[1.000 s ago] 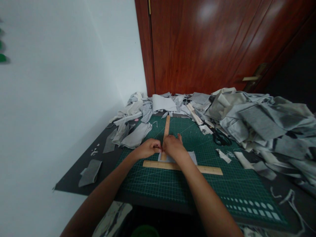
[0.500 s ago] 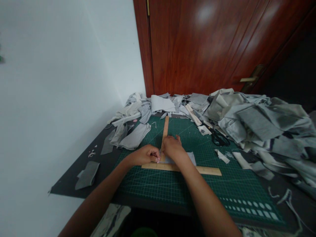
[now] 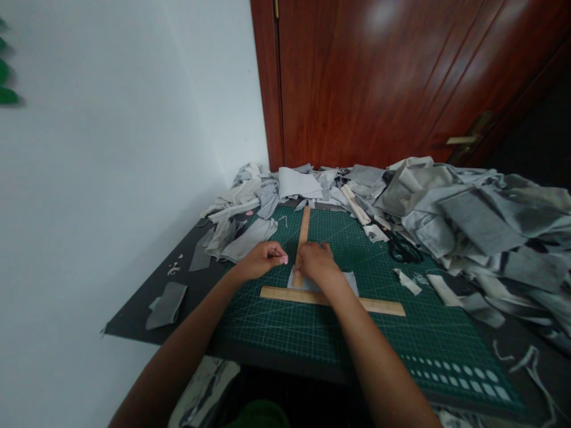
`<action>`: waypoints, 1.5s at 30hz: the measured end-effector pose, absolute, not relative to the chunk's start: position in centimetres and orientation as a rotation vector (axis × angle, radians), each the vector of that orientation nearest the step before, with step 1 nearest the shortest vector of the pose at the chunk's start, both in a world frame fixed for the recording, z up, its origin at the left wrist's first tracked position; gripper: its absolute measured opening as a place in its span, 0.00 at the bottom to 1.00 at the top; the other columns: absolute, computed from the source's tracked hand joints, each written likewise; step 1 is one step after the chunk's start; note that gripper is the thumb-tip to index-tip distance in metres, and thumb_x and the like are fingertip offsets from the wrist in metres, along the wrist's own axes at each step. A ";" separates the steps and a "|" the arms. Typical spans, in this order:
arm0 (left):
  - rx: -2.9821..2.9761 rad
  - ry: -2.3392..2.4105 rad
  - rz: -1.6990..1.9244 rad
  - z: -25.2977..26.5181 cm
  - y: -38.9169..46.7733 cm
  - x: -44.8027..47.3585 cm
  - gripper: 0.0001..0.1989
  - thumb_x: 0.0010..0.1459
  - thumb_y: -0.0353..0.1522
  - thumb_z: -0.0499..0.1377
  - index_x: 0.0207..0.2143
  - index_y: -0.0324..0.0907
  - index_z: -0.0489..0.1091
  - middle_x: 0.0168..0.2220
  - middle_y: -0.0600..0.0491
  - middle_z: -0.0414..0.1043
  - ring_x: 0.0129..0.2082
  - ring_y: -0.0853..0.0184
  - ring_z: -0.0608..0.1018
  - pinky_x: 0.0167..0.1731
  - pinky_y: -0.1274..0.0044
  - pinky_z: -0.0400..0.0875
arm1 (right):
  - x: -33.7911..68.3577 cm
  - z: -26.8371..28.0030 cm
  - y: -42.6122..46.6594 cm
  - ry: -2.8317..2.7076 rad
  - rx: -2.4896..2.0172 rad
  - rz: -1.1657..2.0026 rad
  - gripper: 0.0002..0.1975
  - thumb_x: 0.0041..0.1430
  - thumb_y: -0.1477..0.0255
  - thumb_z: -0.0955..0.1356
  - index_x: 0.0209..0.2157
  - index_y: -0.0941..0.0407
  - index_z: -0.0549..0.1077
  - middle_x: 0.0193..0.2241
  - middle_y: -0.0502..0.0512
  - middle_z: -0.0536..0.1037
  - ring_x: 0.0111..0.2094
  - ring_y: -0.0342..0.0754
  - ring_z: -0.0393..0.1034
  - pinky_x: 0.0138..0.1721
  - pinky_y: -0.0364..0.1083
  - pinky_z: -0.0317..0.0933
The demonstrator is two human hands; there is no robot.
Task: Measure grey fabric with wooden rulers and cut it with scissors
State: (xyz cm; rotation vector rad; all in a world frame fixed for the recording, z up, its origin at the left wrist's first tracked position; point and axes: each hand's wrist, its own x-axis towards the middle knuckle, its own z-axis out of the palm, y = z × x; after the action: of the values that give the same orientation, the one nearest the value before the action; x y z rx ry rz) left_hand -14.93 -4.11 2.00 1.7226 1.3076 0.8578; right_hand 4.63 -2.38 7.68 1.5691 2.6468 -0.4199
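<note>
In the head view my left hand [image 3: 261,260] is closed in a pinch on a small pink piece of tailor's chalk [image 3: 284,260], held just left of the upright ruler and above the mat. My right hand [image 3: 316,261] grips and presses a wooden ruler [image 3: 304,229] that runs away from me. Under that ruler's near end lies a small grey fabric piece [image 3: 350,282], partly covered by my right hand and forearm. A second wooden ruler [image 3: 281,295] lies crosswise along the fabric's near edge.
The green cutting mat [image 3: 276,333] lies on a black table. Black-handled scissors [image 3: 404,246] rest at its right, beside a large heap of grey fabric [image 3: 482,220]. More scraps [image 3: 250,238] and a folded grey piece [image 3: 167,305] are at the left. A wooden door [image 3: 357,89] stands behind.
My left hand has lifted away from the fabric's edge, up and slightly left, with the chalk. My right hand stays on the upright ruler. The view has shifted slightly.
</note>
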 end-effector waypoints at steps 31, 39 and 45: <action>2.603 1.791 0.705 0.4 -15.8 -2.3 0.10 0.65 0.32 0.59 0.47 0.42 0.75 0.49 0.47 0.76 0.51 0.54 0.74 0.52 0.61 0.71 | 5.7 7.5 -2.2 2.688 1.620 -0.499 0.18 0.58 0.74 0.72 0.51 0.58 0.76 0.52 0.67 0.79 0.54 0.60 0.73 0.49 0.52 0.68; 2.573 1.787 0.668 0.4 -15.8 -2.2 0.10 0.64 0.32 0.61 0.47 0.39 0.75 0.50 0.46 0.76 0.53 0.53 0.74 0.54 0.60 0.71 | 5.6 7.4 -2.2 2.701 1.605 -0.472 0.18 0.58 0.74 0.71 0.51 0.60 0.76 0.52 0.67 0.79 0.54 0.60 0.73 0.48 0.52 0.68; 2.597 1.805 0.662 -0.1 -16.1 -1.9 0.09 0.65 0.34 0.60 0.44 0.40 0.76 0.49 0.45 0.76 0.51 0.53 0.75 0.52 0.60 0.72 | 5.7 7.6 -2.2 2.673 1.600 -0.463 0.19 0.58 0.75 0.71 0.51 0.62 0.75 0.52 0.68 0.78 0.54 0.61 0.73 0.48 0.53 0.68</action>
State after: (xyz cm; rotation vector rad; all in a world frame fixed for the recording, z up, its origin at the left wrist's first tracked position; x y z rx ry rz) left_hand -1.93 -16.07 -0.14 2.5973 1.8048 0.6622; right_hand 5.74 -2.20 7.63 1.6000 2.6734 -0.4634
